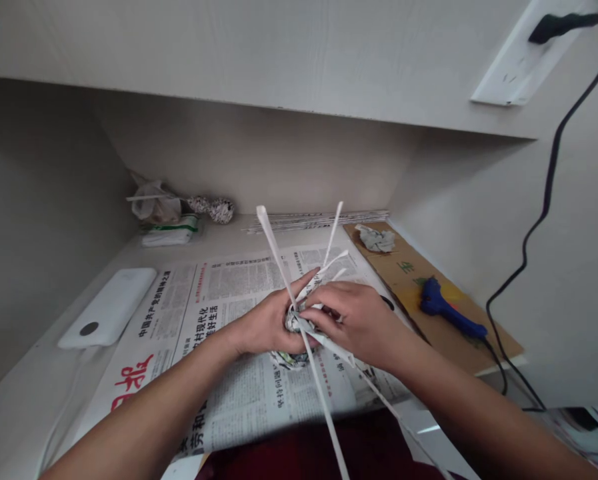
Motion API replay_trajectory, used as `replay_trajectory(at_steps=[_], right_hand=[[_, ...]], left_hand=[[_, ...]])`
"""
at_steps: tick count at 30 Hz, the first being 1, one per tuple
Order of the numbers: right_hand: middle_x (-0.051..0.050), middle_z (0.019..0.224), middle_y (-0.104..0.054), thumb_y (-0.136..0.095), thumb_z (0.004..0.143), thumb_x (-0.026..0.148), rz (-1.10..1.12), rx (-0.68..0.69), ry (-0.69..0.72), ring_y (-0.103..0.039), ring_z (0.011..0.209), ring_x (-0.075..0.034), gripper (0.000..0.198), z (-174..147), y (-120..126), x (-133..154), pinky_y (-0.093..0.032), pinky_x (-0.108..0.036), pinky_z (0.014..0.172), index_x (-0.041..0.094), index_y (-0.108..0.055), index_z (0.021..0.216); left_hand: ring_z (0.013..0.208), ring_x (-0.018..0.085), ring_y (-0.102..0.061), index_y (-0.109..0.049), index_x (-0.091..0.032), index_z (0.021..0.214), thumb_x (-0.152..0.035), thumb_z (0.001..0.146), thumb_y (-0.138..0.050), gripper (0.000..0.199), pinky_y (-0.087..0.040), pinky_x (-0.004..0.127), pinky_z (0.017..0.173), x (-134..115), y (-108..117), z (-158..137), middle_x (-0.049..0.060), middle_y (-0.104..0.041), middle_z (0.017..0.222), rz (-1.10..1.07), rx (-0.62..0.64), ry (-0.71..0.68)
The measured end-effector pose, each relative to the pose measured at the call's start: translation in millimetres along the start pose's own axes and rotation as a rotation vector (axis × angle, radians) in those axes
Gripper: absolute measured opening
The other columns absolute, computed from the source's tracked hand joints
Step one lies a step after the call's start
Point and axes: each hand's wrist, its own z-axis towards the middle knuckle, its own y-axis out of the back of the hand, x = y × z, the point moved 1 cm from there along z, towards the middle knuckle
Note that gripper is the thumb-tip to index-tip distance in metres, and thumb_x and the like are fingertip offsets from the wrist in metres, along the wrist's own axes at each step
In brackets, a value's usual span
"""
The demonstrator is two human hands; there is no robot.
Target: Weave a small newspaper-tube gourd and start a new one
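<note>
A small woven piece of rolled newspaper (pixel 289 361) is held over the spread newspaper, partly hidden by my hands. My left hand (pixel 273 320) is wrapped round it from the left. Long paper strips stick out of the piece: one white paper strip (pixel 276 250) points up and away, others reach toward my lap on the near side. My right hand (pixel 351 317) pinches at the top of the piece, thumb and fingers closed on a paper strip where the strips cross. Its fingertips touch the woven part beside my left hand.
Newspaper (pixel 239 287) covers the desk. A white power bank (pixel 111 303) with a cable lies left. On the right, a cardboard sheet (pixel 489 357) carries a blue glue gun (pixel 449 310) and crumpled paper (pixel 376 238). Paper rods (pixel 309 222) and a plastic bag (pixel 156 203) lie at the back.
</note>
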Motion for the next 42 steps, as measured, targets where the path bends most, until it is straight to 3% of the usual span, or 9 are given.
replay_trajectory(at_steps=[3,7,11,14,20,22,27,35,42], right_hand=[[-0.002,0.078,-0.065,-0.050,0.093,0.030,-0.024,-0.018,0.011,-0.056,0.073,-0.015,0.019,-2.1,-3.0,1.3,-0.039,-0.029,0.070,0.019,-0.060,0.082],[-0.003,0.080,-0.064,-0.046,0.095,0.027,0.071,0.079,0.001,-0.057,0.078,-0.016,0.022,-1.2,-2.2,8.9,-0.042,-0.029,0.073,0.018,-0.061,0.082],[-0.004,0.092,-0.067,-0.043,0.094,0.019,0.154,0.184,0.023,-0.059,0.088,-0.016,0.024,-1.0,9.1,10.6,-0.045,-0.030,0.079,0.020,-0.066,0.087],[-0.002,0.101,-0.070,-0.051,0.090,0.016,0.182,0.126,0.003,-0.061,0.094,-0.016,0.023,-1.8,14.7,8.6,-0.045,-0.030,0.084,0.024,-0.068,0.102],[0.003,0.075,-0.069,-0.064,0.083,0.023,0.185,0.048,-0.229,-0.060,0.065,-0.013,0.006,-2.4,5.2,7.8,-0.042,-0.025,0.061,0.023,-0.065,0.089],[0.001,0.075,-0.068,-0.062,0.085,0.023,0.144,0.021,-0.171,-0.059,0.068,-0.014,0.003,-2.6,1.5,8.4,-0.042,-0.026,0.065,0.021,-0.065,0.084],[-0.003,0.084,-0.067,-0.052,0.090,0.020,0.053,-0.017,0.020,-0.058,0.082,-0.017,0.016,-4.1,0.1,10.3,-0.044,-0.030,0.077,0.021,-0.068,0.088],[-0.004,0.082,-0.067,-0.047,0.090,0.013,-0.043,0.028,0.034,-0.057,0.079,-0.019,0.020,-7.5,-10.4,14.0,-0.042,-0.031,0.076,0.018,-0.066,0.085],[-0.002,0.076,-0.063,-0.056,0.090,0.024,-0.024,-0.058,-0.084,-0.054,0.078,-0.017,0.013,-7.7,-15.2,9.4,-0.040,-0.031,0.075,0.018,-0.061,0.080]], left_hand=[[0.090,0.021,-0.063,-0.009,-0.024,0.152,-0.017,0.065,-0.075,0.109,-0.051,0.037,0.085,-3.5,-0.4,-0.6,0.007,-0.065,0.106,-0.034,0.023,0.000],[0.071,0.014,-0.060,-0.007,-0.023,0.152,-0.017,0.067,-0.074,0.109,-0.053,0.032,0.074,-4.9,1.0,-1.1,-0.001,-0.063,0.082,-0.062,0.038,0.030],[0.077,0.016,-0.060,-0.008,-0.025,0.151,-0.019,0.066,-0.075,0.108,-0.052,0.033,0.077,-4.2,3.0,-0.6,0.001,-0.063,0.092,-0.010,-0.003,0.015],[0.077,0.016,-0.061,-0.005,-0.024,0.152,-0.021,0.070,-0.072,0.106,-0.052,0.036,0.079,-4.2,2.0,-0.2,0.001,-0.063,0.089,0.014,0.020,0.023],[0.077,0.017,-0.060,-0.010,-0.023,0.151,-0.024,0.069,-0.074,0.105,-0.053,0.033,0.075,-5.1,-1.2,-0.3,0.002,-0.062,0.092,0.020,0.024,0.001],[0.076,0.016,-0.060,-0.009,-0.023,0.151,-0.025,0.070,-0.074,0.104,-0.053,0.032,0.074,-5.6,-0.8,-0.5,0.002,-0.062,0.091,0.005,0.023,0.008],[0.092,0.021,-0.061,-0.009,-0.021,0.152,-0.025,0.071,-0.074,0.103,-0.046,0.041,0.093,-6.8,1.3,0.1,0.003,-0.064,0.094,0.067,0.008,-0.029],[0.088,0.020,-0.062,-0.007,-0.022,0.152,-0.023,0.069,-0.072,0.105,-0.048,0.038,0.088,-5.5,-1.4,1.2,0.004,-0.065,0.100,0.136,0.015,-0.050],[0.083,0.019,-0.060,-0.004,-0.022,0.152,-0.023,0.069,-0.071,0.106,-0.050,0.036,0.084,-2.8,-1.0,0.4,0.003,-0.064,0.097,0.196,-0.019,-0.042]])
